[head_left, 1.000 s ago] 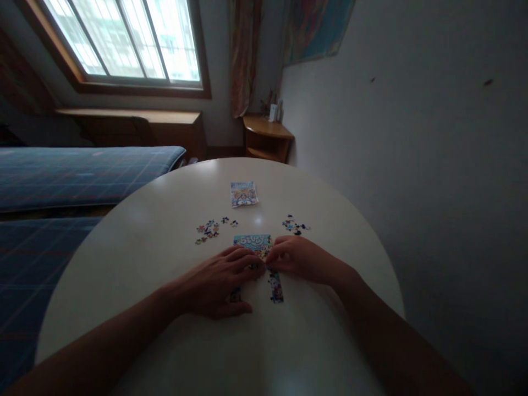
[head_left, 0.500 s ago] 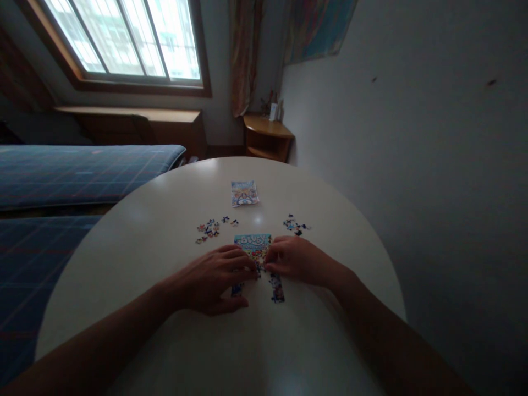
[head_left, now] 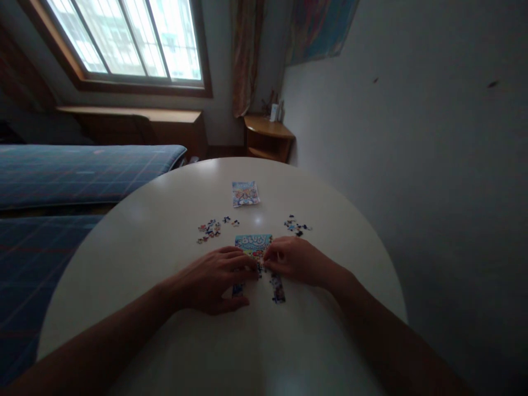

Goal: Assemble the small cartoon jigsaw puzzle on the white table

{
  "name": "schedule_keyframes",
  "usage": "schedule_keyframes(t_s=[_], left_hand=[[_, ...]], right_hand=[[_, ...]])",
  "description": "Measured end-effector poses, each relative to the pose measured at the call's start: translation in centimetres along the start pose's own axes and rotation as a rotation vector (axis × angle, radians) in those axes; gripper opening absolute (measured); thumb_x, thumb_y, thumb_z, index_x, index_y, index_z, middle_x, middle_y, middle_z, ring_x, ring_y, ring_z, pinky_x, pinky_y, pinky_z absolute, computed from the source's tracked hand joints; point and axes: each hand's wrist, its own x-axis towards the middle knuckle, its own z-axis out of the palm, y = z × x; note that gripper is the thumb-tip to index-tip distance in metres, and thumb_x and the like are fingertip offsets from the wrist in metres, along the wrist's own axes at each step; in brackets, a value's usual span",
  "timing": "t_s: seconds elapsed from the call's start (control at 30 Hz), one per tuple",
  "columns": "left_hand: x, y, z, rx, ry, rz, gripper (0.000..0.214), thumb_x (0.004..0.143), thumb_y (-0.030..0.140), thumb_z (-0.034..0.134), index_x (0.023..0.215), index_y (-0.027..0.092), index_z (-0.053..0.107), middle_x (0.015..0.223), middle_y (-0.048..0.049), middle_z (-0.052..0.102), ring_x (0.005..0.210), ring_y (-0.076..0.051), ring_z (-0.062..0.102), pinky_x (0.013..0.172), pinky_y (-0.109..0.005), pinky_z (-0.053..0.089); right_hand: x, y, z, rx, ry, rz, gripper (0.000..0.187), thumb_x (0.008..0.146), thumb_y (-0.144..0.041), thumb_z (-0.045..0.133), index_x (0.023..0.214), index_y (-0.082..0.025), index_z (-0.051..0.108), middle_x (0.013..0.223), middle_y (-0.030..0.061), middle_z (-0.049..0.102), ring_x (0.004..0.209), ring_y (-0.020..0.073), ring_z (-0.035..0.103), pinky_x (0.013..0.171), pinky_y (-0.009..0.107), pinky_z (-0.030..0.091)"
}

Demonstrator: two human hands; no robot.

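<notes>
A partly joined jigsaw puzzle [head_left: 253,241] lies flat in front of me, with a light blue top edge bearing large letters. My left hand [head_left: 220,275] rests across its left side, fingers stretched out and thumb spread apart. At the puzzle's inner edge, the thumb and fingers of my right hand [head_left: 299,259] pinch a small puzzle piece, mostly hidden by the fingertips. Below that hand, a joined strip [head_left: 278,289] runs down the right side. Part of the left strip [head_left: 237,290] shows between my left thumb and fingers.
Loose puzzle pieces [head_left: 209,229] are scattered at the left, and another small group [head_left: 295,225] lies at the right. Farther back on the round white table [head_left: 193,192] is a printed packet [head_left: 245,194]. A wall stands on the right; a blue plaid mattress [head_left: 82,173] is on the left.
Both hands stay almost in place over the puzzle. The right fingertips have shifted very slightly at its inner edge; the loose pieces and packet lie as before.
</notes>
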Motion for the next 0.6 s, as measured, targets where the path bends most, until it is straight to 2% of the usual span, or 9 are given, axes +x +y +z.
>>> schedule_keyframes(t_s=[0.07,0.17,0.27,0.33,0.43,0.6], left_hand=[[-0.1,-0.2,0.1,0.016,0.008,-0.007,0.037,0.091,0.040,0.060,0.123,0.022,0.060,0.127,-0.0099,0.063,0.115,-0.027,0.060,0.105,-0.047,0.045],[-0.3,-0.4,0.1,0.042,0.003,-0.014,0.045,0.091,0.043,0.060,0.131,0.024,0.056,0.141,-0.0109,0.054,0.126,-0.030,0.053,0.109,-0.050,0.043],[-0.3,-0.4,0.0,0.035,-0.021,-0.005,0.054,0.089,0.046,0.061,0.139,0.026,0.052,0.152,-0.0106,0.045,0.134,-0.033,0.047,0.111,-0.052,0.039],[-0.2,-0.3,0.0,0.023,-0.039,0.004,0.057,0.089,0.048,0.061,0.140,0.025,0.051,0.152,-0.0114,0.044,0.135,-0.033,0.045,0.113,-0.053,0.038],[0.0,-0.1,0.1,0.008,-0.054,0.014,0.059,0.088,0.050,0.060,0.140,0.023,0.051,0.149,-0.0125,0.048,0.135,-0.033,0.046,0.114,-0.052,0.036],[0.1,0.0,0.2,-0.012,-0.061,-0.003,0.060,0.089,0.048,0.061,0.142,0.024,0.048,0.148,-0.0114,0.050,0.132,-0.032,0.049,0.114,-0.054,0.035]], right_hand=[[-0.1,0.6,-0.4,0.016,0.027,0.020,0.008,0.085,-0.018,0.067,0.087,-0.021,0.074,0.081,0.0015,0.069,0.071,0.0130,0.060,0.070,0.025,0.043],[-0.2,1.8,-1.0,0.025,0.103,0.010,0.012,0.087,-0.020,0.067,0.096,-0.021,0.075,0.096,0.0058,0.071,0.088,0.0173,0.064,0.083,0.031,0.048],[-0.2,3.0,-1.0,0.036,0.145,-0.056,0.027,0.089,-0.025,0.066,0.115,-0.021,0.071,0.119,0.0096,0.068,0.111,0.0213,0.061,0.100,0.038,0.046],[-0.2,3.5,-0.7,0.030,0.136,-0.087,0.035,0.090,-0.026,0.065,0.125,-0.022,0.067,0.129,0.0108,0.064,0.121,0.0224,0.057,0.106,0.041,0.043],[-0.1,3.5,-0.5,0.020,0.096,-0.102,0.040,0.089,-0.027,0.067,0.129,-0.021,0.065,0.133,0.0120,0.063,0.124,0.0233,0.056,0.108,0.044,0.040],[0.0,2.8,-0.4,0.017,0.050,-0.101,0.038,0.084,-0.031,0.073,0.121,-0.021,0.069,0.126,0.0111,0.067,0.118,0.0237,0.059,0.106,0.045,0.042]])
